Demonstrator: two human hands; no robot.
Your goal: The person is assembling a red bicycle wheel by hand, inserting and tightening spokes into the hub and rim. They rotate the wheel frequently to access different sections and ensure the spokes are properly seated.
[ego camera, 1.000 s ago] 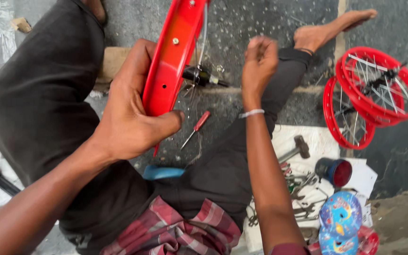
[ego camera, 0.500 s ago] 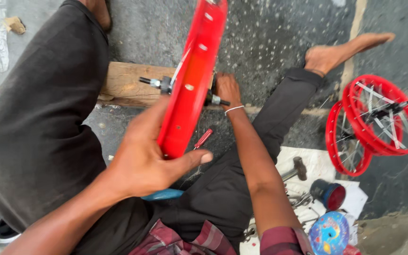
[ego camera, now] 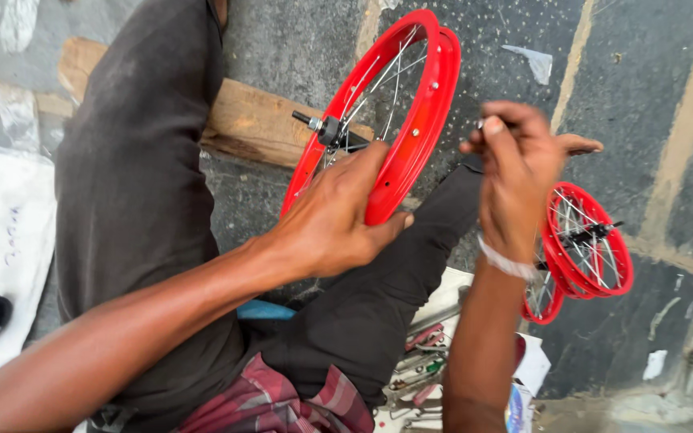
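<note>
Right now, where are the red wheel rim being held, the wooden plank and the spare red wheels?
red wheel rim (ego camera: 427, 104), head view, on its outer red band.
wooden plank (ego camera: 254, 120), head view, on its top face.
spare red wheels (ego camera: 603, 265), head view, on the nearest rim.

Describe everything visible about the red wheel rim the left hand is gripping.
The red wheel rim looks like glossy painted metal, laced with thin silver spokes running to a dark hub with a protruding axle. It stands on edge, tilted, between the person's legs above a wooden plank. The left hand grips its lower edge; the right hand is raised beside it.
</note>
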